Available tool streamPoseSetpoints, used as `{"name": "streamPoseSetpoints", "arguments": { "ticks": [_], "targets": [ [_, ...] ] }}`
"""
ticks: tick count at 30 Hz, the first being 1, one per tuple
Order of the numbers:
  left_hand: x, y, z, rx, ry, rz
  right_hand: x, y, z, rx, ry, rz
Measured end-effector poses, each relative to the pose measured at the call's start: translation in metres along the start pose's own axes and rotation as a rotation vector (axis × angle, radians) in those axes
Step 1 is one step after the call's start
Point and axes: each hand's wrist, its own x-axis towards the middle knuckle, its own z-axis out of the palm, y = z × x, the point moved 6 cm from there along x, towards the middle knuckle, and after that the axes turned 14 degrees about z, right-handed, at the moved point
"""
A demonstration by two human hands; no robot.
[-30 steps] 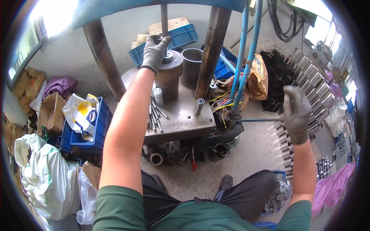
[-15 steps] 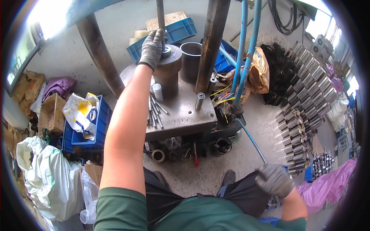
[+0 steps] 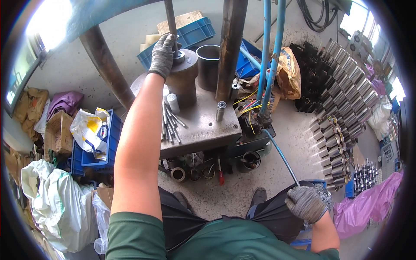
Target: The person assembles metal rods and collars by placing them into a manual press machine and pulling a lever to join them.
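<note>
My left hand (image 3: 161, 55), in a grey knit glove, reaches up to a thin upright steel rod (image 3: 170, 19), its fingers closed around the rod's lower part. Right beside the hand, a metal ring (image 3: 179, 56) sits on top of a thick steel cylinder (image 3: 184, 82) that stands on the press table (image 3: 199, 132). My right hand (image 3: 307, 203), gloved too, is wrapped around the lower end of a blue lever (image 3: 281, 156) at my right thigh. The fingers' far side is hidden on both hands.
On the table lie several thin metal pins (image 3: 172, 123), with a white cylinder (image 3: 173, 103) and a small metal sleeve (image 3: 221, 111) upright nearby. Thick press columns (image 3: 232, 47) and blue hoses (image 3: 265, 56) rise behind. Stacked metal cylinders (image 3: 342, 91) stand right; blue crates (image 3: 115, 134) left.
The lever's end and my right hand have dropped slightly, and the right hand shows less blur. My left hand stays at the rod. The whole view has shifted a little.
</note>
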Motion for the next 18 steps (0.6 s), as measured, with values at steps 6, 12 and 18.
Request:
{"name": "streamPoseSetpoints", "arguments": {
  "ticks": [6,12,18],
  "targets": [
    [0.001,-0.001,0.001,-0.112,-0.005,0.008,0.007,-0.007,-0.016,-0.08,-0.114,0.034],
    [0.004,-0.005,0.002,-0.206,0.001,0.011,0.006,-0.005,-0.015,-0.078,-0.118,-0.004],
    [0.007,-0.011,0.003,-0.202,-0.021,-0.049,0.012,0.002,-0.025,-0.127,-0.116,-0.002]
  ]
}}
